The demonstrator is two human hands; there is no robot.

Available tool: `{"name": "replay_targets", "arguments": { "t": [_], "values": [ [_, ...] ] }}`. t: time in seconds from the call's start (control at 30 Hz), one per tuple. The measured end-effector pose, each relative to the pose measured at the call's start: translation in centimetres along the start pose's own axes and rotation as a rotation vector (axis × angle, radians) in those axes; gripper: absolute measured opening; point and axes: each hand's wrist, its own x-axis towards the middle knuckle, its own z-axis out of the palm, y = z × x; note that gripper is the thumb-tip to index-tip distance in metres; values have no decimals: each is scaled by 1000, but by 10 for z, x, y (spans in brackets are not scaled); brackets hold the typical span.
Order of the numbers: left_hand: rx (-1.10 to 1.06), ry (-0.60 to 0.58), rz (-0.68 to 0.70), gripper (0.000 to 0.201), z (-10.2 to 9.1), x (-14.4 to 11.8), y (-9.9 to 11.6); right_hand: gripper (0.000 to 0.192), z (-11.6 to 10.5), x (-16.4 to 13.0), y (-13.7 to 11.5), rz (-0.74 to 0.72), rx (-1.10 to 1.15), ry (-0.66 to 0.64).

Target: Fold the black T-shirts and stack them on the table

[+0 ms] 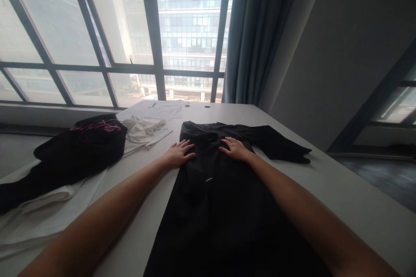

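A black long-sleeved garment (211, 216) lies spread on the white table, its collar end away from me and a small white mark on its front. One sleeve (282, 143) stretches out to the right; on the left no sleeve shows spread out. My left hand (179, 154) rests flat on the garment's upper left edge, fingers apart. Across from it, my right hand (235, 149) lies on the upper right part, its fingers also stretched out. Neither hand grips the cloth.
To the left lie a black garment with pink lettering (97, 134), a crumpled white cloth (141, 132) and more white fabric (48, 216). Paper sheets (162, 110) are at the far end of the white table (341, 207). Windows and a grey-blue curtain (256, 30) stand behind.
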Motion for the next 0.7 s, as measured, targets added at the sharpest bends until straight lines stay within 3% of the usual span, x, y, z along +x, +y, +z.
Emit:
{"name": "replay_targets", "arguments": {
  "t": [0.13,0.27,0.37,0.47,0.57,0.7],
  "values": [
    [13,2,40,65,-9,-12,8,71,-4,-4,7,-22,-1,-75],
    [-24,170,127,45,-16,-26,22,79,-36,-5,16,-72,51,-181],
    [-83,293,103,40,-13,-27,29,62,-64,3,7,-25,69,-283],
    [-86,384,72,35,-8,-22,28,54,-76,15,-19,12,35,-166],
    [-43,356,4,29,-5,-16,21,42,-69,29,-46,13,46,-119],
    [-28,222,-91,45,-6,-10,6,21,-53,51,-61,13,-31,-159]
  ]
}}
